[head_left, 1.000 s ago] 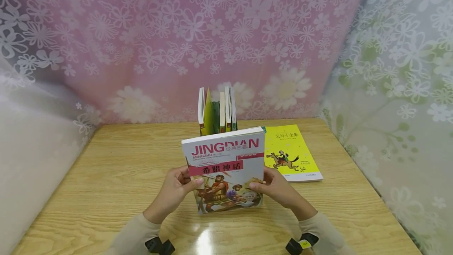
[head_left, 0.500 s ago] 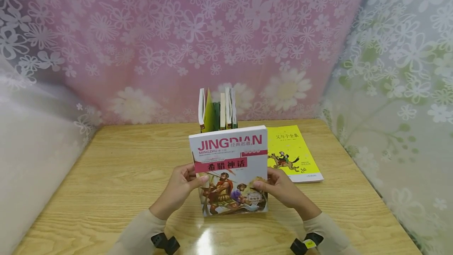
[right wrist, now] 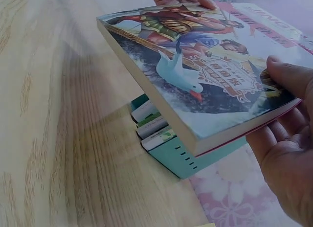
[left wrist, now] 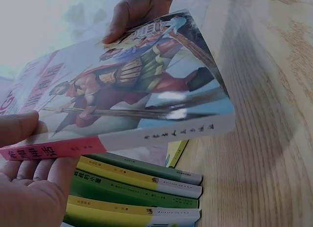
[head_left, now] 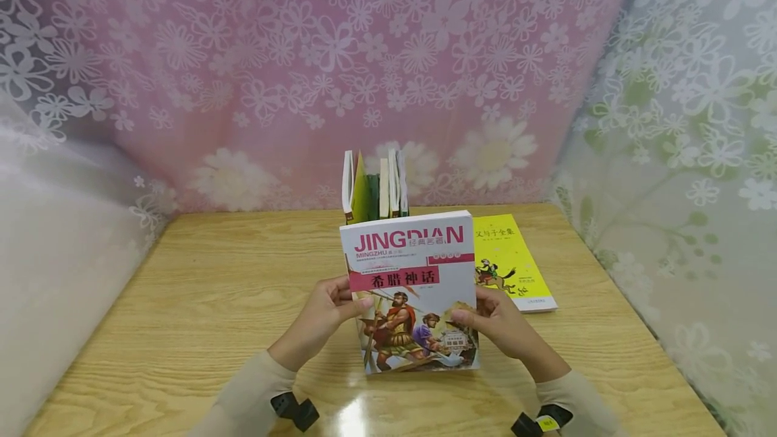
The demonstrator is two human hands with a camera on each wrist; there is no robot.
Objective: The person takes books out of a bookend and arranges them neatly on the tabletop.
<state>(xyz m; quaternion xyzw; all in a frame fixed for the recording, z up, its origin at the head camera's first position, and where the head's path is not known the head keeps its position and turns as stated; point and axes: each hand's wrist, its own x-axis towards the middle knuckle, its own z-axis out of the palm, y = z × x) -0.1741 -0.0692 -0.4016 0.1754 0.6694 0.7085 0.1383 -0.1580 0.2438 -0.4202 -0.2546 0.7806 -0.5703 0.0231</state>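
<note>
Both hands hold a paperback book with a pink-and-white cover and painted warriors, its front tilted toward me. The left hand grips its spine side, thumb on the cover and fingers behind, as the left wrist view shows on the pink spine. The right hand pinches the opposite, page-edge side, thumb on top; in the right wrist view its fingers lie under the book. Behind the book stands a row of upright books, its lower part hidden in the head view.
A yellow book lies flat on the wooden table, partly covered by the held book. A teal perforated bookend or holder flanks the standing books in the right wrist view. Floral curtains bound the table at the back and sides.
Both hands have carried the book a little to the right, turning its cover more squarely to the head camera. It now covers more of the yellow book. The grip looks the same.
</note>
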